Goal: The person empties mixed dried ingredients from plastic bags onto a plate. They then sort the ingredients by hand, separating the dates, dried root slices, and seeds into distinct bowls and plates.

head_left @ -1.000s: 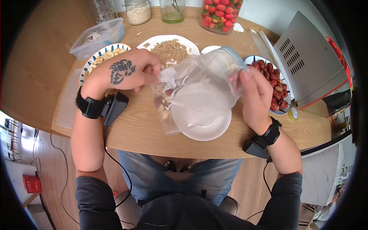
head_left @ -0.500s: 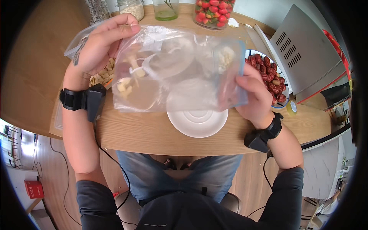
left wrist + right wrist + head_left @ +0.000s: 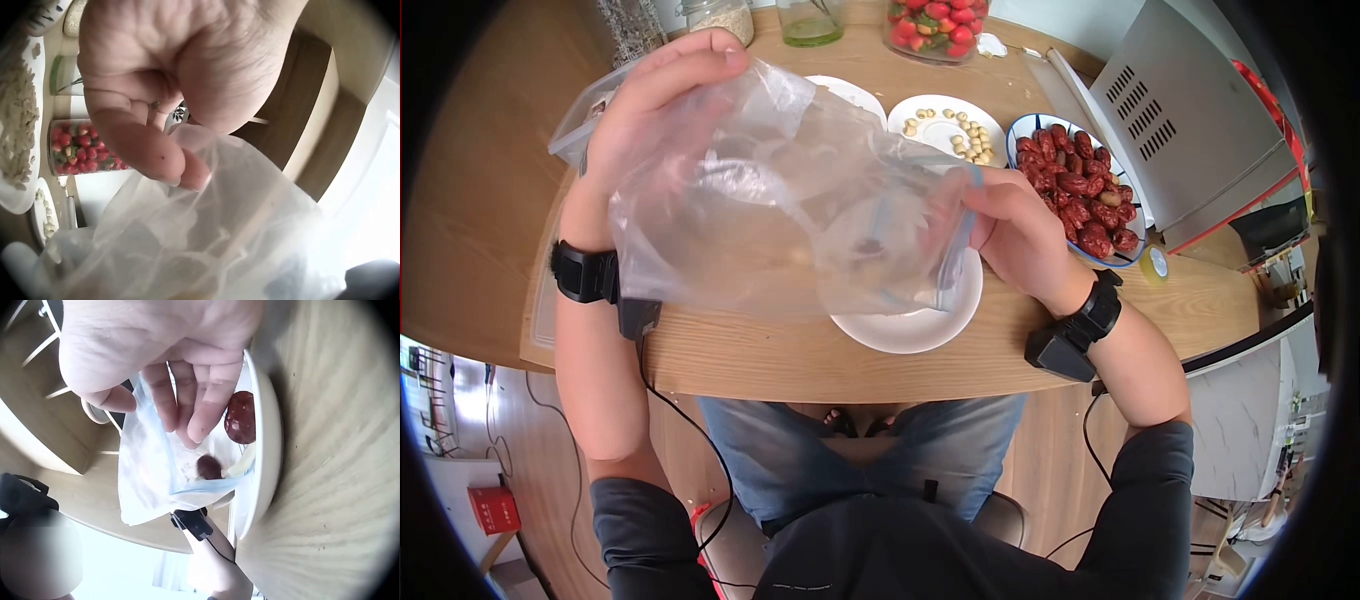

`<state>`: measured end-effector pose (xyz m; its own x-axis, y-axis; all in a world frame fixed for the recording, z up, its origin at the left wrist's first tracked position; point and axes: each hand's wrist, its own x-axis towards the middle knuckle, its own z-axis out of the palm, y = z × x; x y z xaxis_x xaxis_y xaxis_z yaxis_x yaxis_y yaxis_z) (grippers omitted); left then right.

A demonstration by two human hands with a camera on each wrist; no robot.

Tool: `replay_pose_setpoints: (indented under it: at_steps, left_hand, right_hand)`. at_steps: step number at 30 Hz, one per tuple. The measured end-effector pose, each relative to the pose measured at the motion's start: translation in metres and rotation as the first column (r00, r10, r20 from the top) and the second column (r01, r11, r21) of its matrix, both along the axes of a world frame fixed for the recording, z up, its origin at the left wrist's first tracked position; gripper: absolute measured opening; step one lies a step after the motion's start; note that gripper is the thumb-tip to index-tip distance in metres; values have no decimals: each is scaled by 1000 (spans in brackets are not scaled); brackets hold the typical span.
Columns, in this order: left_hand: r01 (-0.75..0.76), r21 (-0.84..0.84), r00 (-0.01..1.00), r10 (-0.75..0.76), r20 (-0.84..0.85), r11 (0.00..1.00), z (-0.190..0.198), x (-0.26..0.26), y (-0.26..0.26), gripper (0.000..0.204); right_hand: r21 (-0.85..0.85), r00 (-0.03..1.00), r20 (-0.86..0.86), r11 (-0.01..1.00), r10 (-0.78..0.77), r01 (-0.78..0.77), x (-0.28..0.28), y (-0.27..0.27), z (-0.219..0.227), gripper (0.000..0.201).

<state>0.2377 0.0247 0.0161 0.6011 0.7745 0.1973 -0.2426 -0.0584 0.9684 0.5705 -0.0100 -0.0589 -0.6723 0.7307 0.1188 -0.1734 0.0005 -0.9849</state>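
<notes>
A clear plastic zip bag [image 3: 730, 230] with a blue zip strip hangs slanted over a white saucer [image 3: 900, 332], its mouth toward the right. My left hand [image 3: 662, 95] pinches the bag's upper left corner; thumb and fingertip meet on the film in the left wrist view. Straight fingers of my right hand [image 3: 1020, 235] reach into the bag's mouth, the thumb apart on the outer side. In the right wrist view a red date [image 3: 240, 417] lies inside the saucer's rim, and a second, darker date [image 3: 209, 467] shows near the zip strip, below my fingertips.
A blue-rimmed plate [image 3: 1141, 235] of dates sits at right, near a grey vented box [image 3: 1150, 120] and a tape roll [image 3: 1154, 264]. Behind are a plate [image 3: 910, 106] of small pale seeds and a jar [image 3: 940, 30] of red fruit. A plastic tub [image 3: 570, 130] stands at left.
My left hand took the bag's far corner and lifted it up and left, spreading the bag. The mouth then tipped down toward the saucer, and my right fingers went into it.
</notes>
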Motion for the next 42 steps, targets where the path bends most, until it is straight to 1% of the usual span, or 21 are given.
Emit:
replay_pose_setpoints:
  at_steps: [1,2,3,7,9,13,15,16,21,23,25,27,28,30,31,34,36,37,39,40,42]
  left_hand:
    - [0,1,1000,0,0,1000,-7,6,-6,15]
    - [-293,230,954,298,15,928,-16,16,-18,26]
    - [-539,434,825,558,96,722,-21,22,-28,38]
    - [-471,586,855,504,121,659,-26,18,-32,57]
    - [-379,737,887,446,118,559,-29,14,-24,59]
    - [-523,505,851,452,267,687,-26,23,-28,52]
    - [-433,716,863,482,153,548,-26,16,-25,41]
    - [-435,717,861,485,153,545,-24,13,-23,41]
    - [-333,453,921,388,-31,827,-2,-2,-9,33]
    - [-296,314,934,342,-101,902,8,-10,-13,31]
    - [-283,256,932,328,-155,924,23,-16,-25,30]
    - [-499,538,791,610,-38,680,32,-14,-49,22]
    - [-474,573,780,621,-80,669,39,-35,-61,23]
    - [-646,656,547,836,41,390,40,-72,-82,20]
    - [-697,598,528,847,55,396,42,-98,-94,19]
    - [-846,479,339,929,149,232,31,-163,-127,18]
    - [-851,501,207,977,48,156,10,-234,-149,15]
    - [-849,507,198,979,48,147,-2,-238,-156,15]
    - [-690,723,-278,914,-295,24,-19,-241,-171,15]
    - [-686,727,-285,911,-297,22,-22,-236,-176,15]
    - [-154,988,-570,816,-97,10,-29,-212,-180,20]
  right_hand:
    - [-37,998,-55,999,20,-22,-1,0,-1,34]
    - [-72,993,-111,996,37,-45,-2,1,-2,35]
    - [-70,993,-112,996,38,-46,-2,0,-2,35]
    - [-118,985,-172,992,18,-39,2,5,-6,36]
    - [-132,979,-198,989,41,-68,3,7,-9,37]
    - [-161,961,-275,984,31,-78,1,4,-7,38]
    - [-183,956,-292,980,23,-79,0,2,-5,38]
    - [-187,955,-295,981,-5,-53,0,2,-4,37]
    - [-159,938,-325,985,-118,69,-1,4,-13,34]
    - [-68,953,-272,990,-134,120,0,5,-14,33]
    - [-10,957,-288,999,-35,34,2,8,-12,32]
    - [41,959,-235,984,-158,172,-3,7,-13,32]
    - [31,957,-228,981,-180,192,-3,7,-14,31]
    - [56,967,-207,985,-147,162,-1,8,-15,31]
    - [83,977,-175,986,-126,142,-1,9,-16,30]
    - [111,982,-146,984,-122,139,-1,10,-14,27]
    - [136,983,-116,978,-143,158,-2,8,-14,26]
    - [136,984,-123,979,-132,149,-2,9,-13,26]
    - [169,986,-91,973,-143,156,-1,9,-15,25]
    - [170,982,-94,970,-161,175,-2,8,-15,23]
    - [169,982,-97,970,-160,174,-3,8,-15,23]
